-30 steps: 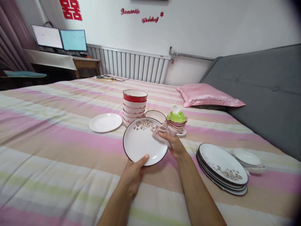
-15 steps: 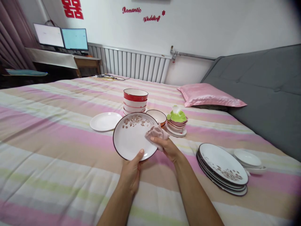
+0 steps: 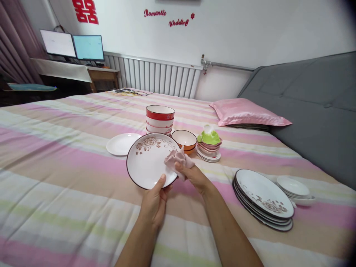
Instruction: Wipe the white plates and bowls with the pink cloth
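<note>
Striped bedspread (image 3: pixel 69 178), grey headboard (image 3: pixel 306 92), radiator (image 3: pixel 155 76) along wall (image 3: pixel 236 29), person's left hand (image 3: pixel 154 204) gripping plate (image 3: pixel 148 163), right hand (image 3: pixel 196 178) clutching cloth (image 3: pixel 175 157) (pinkish, bunched)

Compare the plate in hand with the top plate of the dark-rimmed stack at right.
The held plate is gripped by the left hand and tilted toward the camera; the top plate lies on its stack.
The cloth in the right hand covers part of the held plate; the top plate's face is uncovered.
Both are white, dark-rimmed and printed with brown flowers.
</note>
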`<state>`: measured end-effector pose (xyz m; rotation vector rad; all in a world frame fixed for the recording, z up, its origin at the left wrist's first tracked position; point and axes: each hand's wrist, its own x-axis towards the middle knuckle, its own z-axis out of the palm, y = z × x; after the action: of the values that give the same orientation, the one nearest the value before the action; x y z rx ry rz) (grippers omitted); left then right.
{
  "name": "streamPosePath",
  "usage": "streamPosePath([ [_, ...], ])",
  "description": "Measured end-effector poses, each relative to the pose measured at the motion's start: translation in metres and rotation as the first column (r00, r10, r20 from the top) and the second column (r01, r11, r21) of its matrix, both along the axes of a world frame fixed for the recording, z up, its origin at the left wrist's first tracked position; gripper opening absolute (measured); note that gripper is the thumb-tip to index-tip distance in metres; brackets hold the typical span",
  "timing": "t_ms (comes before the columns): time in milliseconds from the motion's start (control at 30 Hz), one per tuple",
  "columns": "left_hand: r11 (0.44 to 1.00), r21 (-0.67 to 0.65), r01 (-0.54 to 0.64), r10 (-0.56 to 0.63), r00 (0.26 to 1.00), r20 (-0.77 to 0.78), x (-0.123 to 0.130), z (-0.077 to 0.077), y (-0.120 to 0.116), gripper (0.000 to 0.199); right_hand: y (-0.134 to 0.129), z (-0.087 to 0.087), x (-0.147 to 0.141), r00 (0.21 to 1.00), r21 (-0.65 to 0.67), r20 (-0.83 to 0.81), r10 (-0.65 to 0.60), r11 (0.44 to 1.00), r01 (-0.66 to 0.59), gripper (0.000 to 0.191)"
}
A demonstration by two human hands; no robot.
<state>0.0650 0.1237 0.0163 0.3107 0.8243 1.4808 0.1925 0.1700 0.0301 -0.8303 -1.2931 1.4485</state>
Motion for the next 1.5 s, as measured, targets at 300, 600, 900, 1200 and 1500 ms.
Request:
streamPosePath([
  [300,0.997,-0.023,-0.074,0.076,0.995,0.063,-0.007,0.001,0.004,0.032,0.015,-0.002,0.038,0.928,-0.058,0.022,-0.371,0.926,0.372,0.062],
  [600,0.997,-0.027,-0.073,0.074,0.995,0.061,-0.006,0.001,0.001,0.026,0.018,-0.001,0.052,0.774,-0.099,-0.067,-0.630,0.776,0.623,0.065],
  [900,0.999,-0.032,0.025,-0.028,0.996,-0.079,0.000,-0.004,-0.001,0.035,0.021,0.002,0.016,0.684,-0.010,-0.304,-0.663,0.720,0.694,0.063],
  [1200,0.986,-0.066,0.154,-0.165,0.963,-0.213,0.014,-0.013,-0.012,0.056,-0.001,0.023,0.006,0.843,0.219,-0.283,-0.458,0.825,0.522,0.068],
  [1500,0.989,-0.026,0.146,-0.148,0.965,-0.217,0.014,-0.013,-0.012,0.057,-0.003,0.018,0.006,0.860,0.436,0.098,-0.501,0.798,0.415,0.043],
])
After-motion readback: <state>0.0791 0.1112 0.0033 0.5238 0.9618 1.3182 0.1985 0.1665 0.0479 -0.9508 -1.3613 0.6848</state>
